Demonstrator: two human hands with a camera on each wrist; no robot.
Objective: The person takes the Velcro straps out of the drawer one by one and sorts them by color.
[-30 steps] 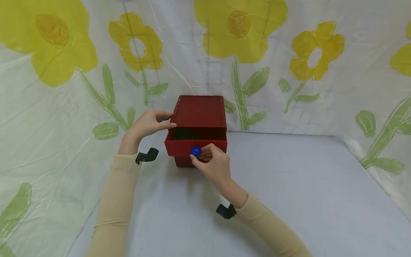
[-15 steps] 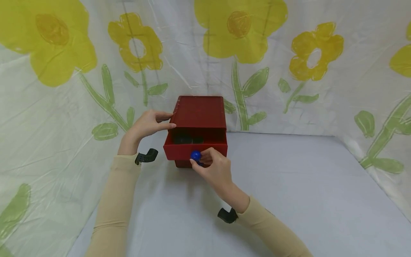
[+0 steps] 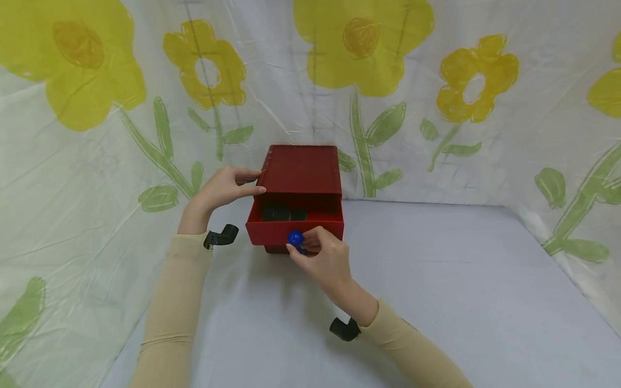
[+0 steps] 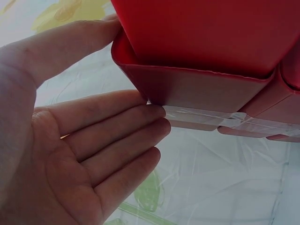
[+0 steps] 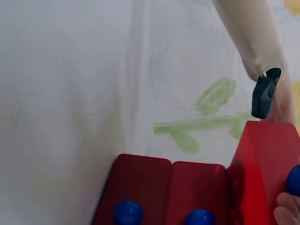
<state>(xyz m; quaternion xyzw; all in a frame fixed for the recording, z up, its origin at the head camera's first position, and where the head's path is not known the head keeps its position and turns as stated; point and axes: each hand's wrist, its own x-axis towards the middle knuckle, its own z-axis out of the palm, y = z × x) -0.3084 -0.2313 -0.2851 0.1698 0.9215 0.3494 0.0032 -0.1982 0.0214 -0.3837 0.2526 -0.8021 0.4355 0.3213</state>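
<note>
A small red drawer cabinet (image 3: 301, 170) stands against the back wall, its top drawer (image 3: 271, 233) pulled out toward me. My right hand (image 3: 327, 261) pinches the blue round knob (image 3: 295, 237) on that drawer's front between thumb and fingers. Inside the drawer lie two dark things, a larger rounded one (image 3: 275, 213) and a smaller one (image 3: 298, 215). At the cabinet's left side rests my left hand (image 3: 219, 187). The left wrist view shows its fingers (image 4: 117, 136) straight, with the tips at the cabinet's side and the thumb at the front edge.
Below the open drawer are two closed red drawers (image 5: 143, 178), with blue knobs (image 5: 128, 213) of their own. A pale cloth (image 3: 436, 280) covers the table. Behind hangs a white sheet (image 3: 271, 75) painted with yellow flowers.
The top drawer has slid farther out toward me, with my right hand on its knob, and the dark things inside have come into view. My left hand has stayed at the cabinet's side.
</note>
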